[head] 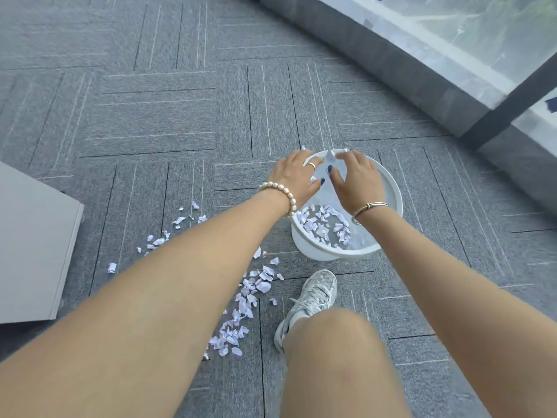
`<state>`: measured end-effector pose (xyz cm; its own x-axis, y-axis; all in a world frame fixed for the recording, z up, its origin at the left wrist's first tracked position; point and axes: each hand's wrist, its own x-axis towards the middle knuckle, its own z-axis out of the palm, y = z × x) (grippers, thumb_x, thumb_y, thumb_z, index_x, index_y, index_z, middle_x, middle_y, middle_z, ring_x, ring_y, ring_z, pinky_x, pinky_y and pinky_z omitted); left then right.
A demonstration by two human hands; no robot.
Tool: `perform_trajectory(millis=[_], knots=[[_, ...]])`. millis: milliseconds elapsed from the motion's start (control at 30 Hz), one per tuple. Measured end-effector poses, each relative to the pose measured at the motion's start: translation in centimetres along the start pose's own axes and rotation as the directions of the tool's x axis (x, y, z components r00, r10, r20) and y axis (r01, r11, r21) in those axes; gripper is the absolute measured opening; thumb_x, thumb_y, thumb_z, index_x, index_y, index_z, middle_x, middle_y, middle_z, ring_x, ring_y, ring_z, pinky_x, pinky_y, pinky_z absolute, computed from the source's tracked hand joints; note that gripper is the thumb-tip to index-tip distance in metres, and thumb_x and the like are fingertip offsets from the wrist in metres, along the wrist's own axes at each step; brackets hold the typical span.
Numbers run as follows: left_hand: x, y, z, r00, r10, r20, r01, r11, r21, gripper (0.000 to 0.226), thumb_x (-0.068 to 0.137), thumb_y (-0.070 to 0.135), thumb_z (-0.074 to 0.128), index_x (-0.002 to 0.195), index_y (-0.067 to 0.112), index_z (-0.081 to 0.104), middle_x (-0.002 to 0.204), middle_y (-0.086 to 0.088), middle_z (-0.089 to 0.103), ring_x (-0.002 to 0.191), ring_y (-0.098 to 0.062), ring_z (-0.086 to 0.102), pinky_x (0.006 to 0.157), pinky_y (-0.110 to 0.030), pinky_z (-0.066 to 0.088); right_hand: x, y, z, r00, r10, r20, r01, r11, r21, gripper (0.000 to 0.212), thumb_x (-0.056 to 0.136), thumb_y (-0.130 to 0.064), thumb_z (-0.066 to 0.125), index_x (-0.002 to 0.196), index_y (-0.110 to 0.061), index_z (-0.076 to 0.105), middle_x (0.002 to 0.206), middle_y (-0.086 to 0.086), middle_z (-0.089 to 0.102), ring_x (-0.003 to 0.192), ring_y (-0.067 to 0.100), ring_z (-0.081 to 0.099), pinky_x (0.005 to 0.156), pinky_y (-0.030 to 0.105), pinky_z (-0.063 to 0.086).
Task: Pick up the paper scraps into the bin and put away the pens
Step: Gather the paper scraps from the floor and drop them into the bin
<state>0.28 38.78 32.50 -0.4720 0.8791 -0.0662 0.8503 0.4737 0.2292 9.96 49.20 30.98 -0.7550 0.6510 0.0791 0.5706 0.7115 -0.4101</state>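
A white round bin [391, 188] stands on the grey carpet with several pale paper scraps [324, 224] on its bottom. Both my hands hover palm down over the far side of the bin. My left hand [297, 173] and my right hand [357, 179] lie close together with fingers spread, and a few scraps [330, 157] show between and under them. More scraps [241, 312] lie strewn on the carpet left of the bin, and a sparser patch of scraps [177, 224] sits further left. No pen is in view.
My right knee and a grey sneaker [313, 300] are planted just in front of the bin. A grey cabinet corner [36, 245] stands at the left. A low grey ledge under a window [407, 64] runs along the upper right.
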Motion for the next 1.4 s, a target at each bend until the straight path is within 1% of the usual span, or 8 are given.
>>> perform_trajectory(millis=[267,533,733,900,1033,1167,1267,1400], knots=[[-8.1,-8.3,-4.3,0.986,-0.139,-0.093,0.135,0.990,-0.048,0.047,0.091,0.039,0.042,0.134,0.020,0.035,0.141,-0.004,0.031,0.131,-0.020,0.027,0.107,-0.038,0.026,-1.0,-12.2,0.5,0.991,-0.136,0.013,0.135,0.990,0.046,0.033,0.091,-0.030,0.045,0.119,-0.013,0.052,0.124,0.011,0.051,0.115,0.029,0.043,0.095,0.034,0.030],[-21.3,-19.6,0.8,0.916,-0.397,0.047,0.400,0.914,-0.065,0.044,0.090,0.037,0.042,0.129,0.017,0.040,0.137,-0.005,0.037,0.127,-0.021,0.031,0.105,-0.037,0.028,-8.1,-21.4,12.5,0.929,-0.192,0.317,0.170,0.981,0.095,0.031,0.091,-0.028,0.044,0.117,-0.012,0.052,0.122,0.013,0.052,0.114,0.031,0.043,0.095,0.035,0.031],[-27.8,-23.9,9.0,0.808,-0.555,0.198,0.565,0.825,0.003,0.041,0.088,0.043,0.046,0.119,0.016,0.047,0.117,-0.004,0.047,0.108,-0.021,0.042,0.090,-0.033,0.039,-14.1,-20.3,22.5,0.814,-0.138,0.565,0.166,0.986,0.001,0.032,0.092,-0.024,0.043,0.120,-0.009,0.051,0.122,0.015,0.052,0.114,0.032,0.043,0.094,0.036,0.032],[-29.0,-25.1,14.7,0.739,-0.569,0.360,0.628,0.775,-0.065,0.031,0.095,0.031,0.038,0.116,0.011,0.047,0.108,-0.006,0.056,0.093,-0.023,0.055,0.062,-0.027,0.038,-16.5,-17.7,28.8,0.742,-0.093,0.664,0.174,0.983,-0.056,0.032,0.091,-0.024,0.043,0.119,-0.011,0.052,0.122,0.014,0.052,0.113,0.032,0.044,0.095,0.038,0.034],[-28.7,-25.6,18.8,0.701,-0.584,0.410,0.688,0.706,-0.169,0.030,0.094,0.023,0.042,0.122,0.015,0.049,0.113,-0.009,0.058,0.096,-0.024,0.057,0.076,-0.034,0.049,-16.9,-16.1,32.0,0.736,-0.133,0.664,0.198,0.980,-0.023,0.031,0.091,-0.016,0.042,0.118,-0.008,0.055,0.124,0.013,0.052,0.113,0.030,0.044,0.098,0.037,0.032],[-28.7,-25.4,21.9,0.667,-0.529,0.525,0.702,0.683,-0.203,0.046,0.093,0.025,0.044,0.137,0.020,0.032,0.130,-0.008,0.046,0.117,-0.023,0.044,0.098,-0.036,0.040,-17.5,-15.2,33.9,0.700,-0.096,0.708,0.214,0.974,-0.079,0.040,0.094,-0.021,0.037,0.132,-0.010,0.043,0.140,0.011,0.038,0.127,0.030,0.033,0.104,0.038,0.027],[-29.4,-25.5,23.5,0.675,-0.558,0.483,0.701,0.690,-0.182,0.049,0.090,0.027,0.048,0.136,0.020,0.032,0.136,-0.004,0.040,0.124,-0.021,0.036,0.105,-0.036,0.032,-18.2,-14.4,35.0,0.668,-0.084,0.739,0.242,0.964,-0.109,0.041,0.095,-0.021,0.033,0.134,-0.011,0.039,0.142,0.011,0.035,0.128,0.030,0.032,0.104,0.039,0.028],[-30.1,-26.3,24.4,0.661,-0.569,0.490,0.701,0.701,-0.130,0.047,0.089,0.030,0.048,0.133,0.020,0.036,0.137,-0.003,0.036,0.125,-0.021,0.033,0.101,-0.037,0.036,-18.7,-13.7,36.0,0.760,-0.154,0.631,0.247,0.967,-0.062,0.029,0.092,-0.016,0.042,0.116,-0.010,0.058,0.120,0.009,0.057,0.108,0.026,0.050,0.095,0.035,0.039]])
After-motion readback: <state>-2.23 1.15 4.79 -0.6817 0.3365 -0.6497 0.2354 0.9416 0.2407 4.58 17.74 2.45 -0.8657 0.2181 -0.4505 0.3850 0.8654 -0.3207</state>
